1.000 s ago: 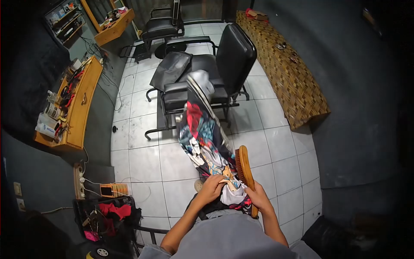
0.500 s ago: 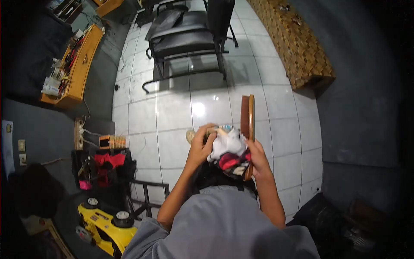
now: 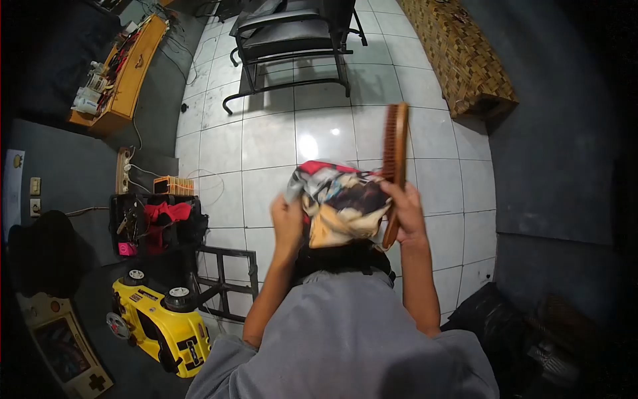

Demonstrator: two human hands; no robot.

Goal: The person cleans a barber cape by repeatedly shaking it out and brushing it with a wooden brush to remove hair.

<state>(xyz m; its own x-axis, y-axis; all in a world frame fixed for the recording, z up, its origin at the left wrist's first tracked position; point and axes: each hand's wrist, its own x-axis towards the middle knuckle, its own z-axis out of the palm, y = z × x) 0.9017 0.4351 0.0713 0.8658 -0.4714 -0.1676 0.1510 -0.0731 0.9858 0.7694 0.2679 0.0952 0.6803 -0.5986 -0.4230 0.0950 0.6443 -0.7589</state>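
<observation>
A multicoloured cloth (image 3: 342, 206), crumpled and printed in red, white, black and tan, is spread between my hands above my lap. My left hand (image 3: 286, 219) is closed at the cloth's left edge, slightly smeared by motion. In my right hand (image 3: 409, 209) a long wooden brush (image 3: 401, 143) stands nearly upright, its brown bristles facing left. The thumb of that hand also pins the right edge of the cloth against the brush. Part of the brush handle shows below the fingers.
A black metal-framed chair (image 3: 292, 46) stands ahead on white tiles. To the right is a woven box (image 3: 458, 60). On the left are a wooden drawer shelf (image 3: 123, 80), a black crate with red cloth (image 3: 163, 216), a metal frame (image 3: 226, 282) and a yellow toy car (image 3: 159, 319).
The bunched cloth has been opened out and turned, showing more tan print. The brush has moved up and slightly right. A round beige object by my left hand no longer shows.
</observation>
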